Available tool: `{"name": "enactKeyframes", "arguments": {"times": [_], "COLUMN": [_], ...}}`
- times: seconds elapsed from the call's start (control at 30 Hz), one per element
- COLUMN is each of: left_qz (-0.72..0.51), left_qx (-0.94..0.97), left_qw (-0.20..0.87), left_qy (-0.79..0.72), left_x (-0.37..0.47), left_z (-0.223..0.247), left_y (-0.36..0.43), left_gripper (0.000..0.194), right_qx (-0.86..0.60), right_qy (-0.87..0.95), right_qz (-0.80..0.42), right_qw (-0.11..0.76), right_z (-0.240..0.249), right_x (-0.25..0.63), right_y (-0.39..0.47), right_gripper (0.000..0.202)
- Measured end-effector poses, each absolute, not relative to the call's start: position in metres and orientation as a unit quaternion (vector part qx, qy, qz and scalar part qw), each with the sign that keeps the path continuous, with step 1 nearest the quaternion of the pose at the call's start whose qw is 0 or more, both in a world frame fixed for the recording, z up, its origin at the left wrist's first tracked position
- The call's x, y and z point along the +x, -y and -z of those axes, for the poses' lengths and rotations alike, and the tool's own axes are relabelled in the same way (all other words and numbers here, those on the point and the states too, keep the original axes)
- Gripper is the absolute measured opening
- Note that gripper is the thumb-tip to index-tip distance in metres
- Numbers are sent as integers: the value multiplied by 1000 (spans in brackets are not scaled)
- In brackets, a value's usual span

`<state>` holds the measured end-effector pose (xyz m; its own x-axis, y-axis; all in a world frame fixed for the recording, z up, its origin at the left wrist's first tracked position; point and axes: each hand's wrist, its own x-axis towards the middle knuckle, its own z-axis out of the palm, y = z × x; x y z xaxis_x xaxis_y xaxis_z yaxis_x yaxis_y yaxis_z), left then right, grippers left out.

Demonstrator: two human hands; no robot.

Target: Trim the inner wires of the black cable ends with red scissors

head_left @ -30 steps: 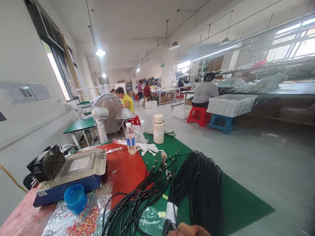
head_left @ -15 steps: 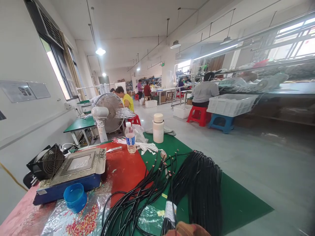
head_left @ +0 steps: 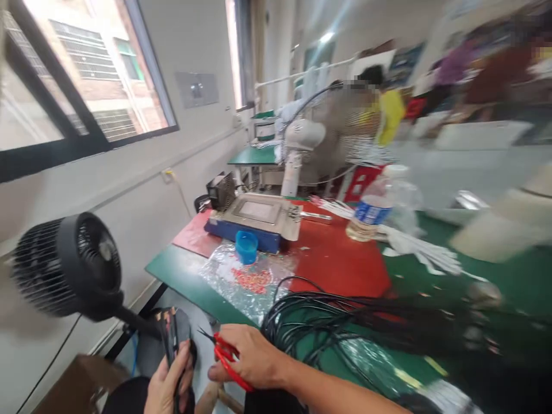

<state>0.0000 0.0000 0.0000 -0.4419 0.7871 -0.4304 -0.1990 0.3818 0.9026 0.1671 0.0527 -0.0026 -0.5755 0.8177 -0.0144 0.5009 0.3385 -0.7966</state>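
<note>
In the head view my left hand (head_left: 167, 386) is closed around a small bunch of black cables (head_left: 169, 330), whose stripped tips stand upward. Just right of it, my right hand (head_left: 248, 359) grips red-handled snips (head_left: 228, 361), their thin dark blades pointing left toward the cables without touching them. A large bundle of loose black cables (head_left: 310, 313) lies on the table beside my right forearm; its right part is smeared by motion.
On the table are a blue heating unit (head_left: 241, 228), a blue cup (head_left: 246, 247), small red and yellow pieces (head_left: 254, 280) on clear plastic, and a bottle (head_left: 370, 213). A black fan (head_left: 69, 267) stands left. A person in yellow (head_left: 390, 115) sits beyond a white fan (head_left: 304, 135).
The view has swung left and down, bringing the window and black fan in. Both hands now show, holding cables and snips; before, only a blurred patch showed at the bottom edge.
</note>
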Motion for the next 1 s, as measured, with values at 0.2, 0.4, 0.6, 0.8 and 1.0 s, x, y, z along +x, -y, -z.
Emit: {"name": "enactKeyframes", "arguments": {"times": [0.2,0.4,0.6,0.8,1.0], "left_qz": [-522,-537,-514,-502,-509], "left_qx": [205,206,243,262,241], "left_qw": [550,541,508,509,523], "left_qy": [-619,-613,-647,-648,-639], "left_x": [6,12,10,8,2], "left_z": [3,9,8,5,11], "left_y": [-3,0,0,4,5], "left_gripper": [43,42,41,37,34], "right_qx": [-395,-390,-381,-398,-435], "right_qy": [826,824,821,815,793], "right_qz": [-372,-385,-398,-397,-401], "right_qw": [152,145,148,142,147], "right_z": [5,4,8,14,21], "right_x": [172,169,169,164,156], "right_y": [-42,-42,-43,-40,-41], "right_gripper": [46,47,49,46,44]}}
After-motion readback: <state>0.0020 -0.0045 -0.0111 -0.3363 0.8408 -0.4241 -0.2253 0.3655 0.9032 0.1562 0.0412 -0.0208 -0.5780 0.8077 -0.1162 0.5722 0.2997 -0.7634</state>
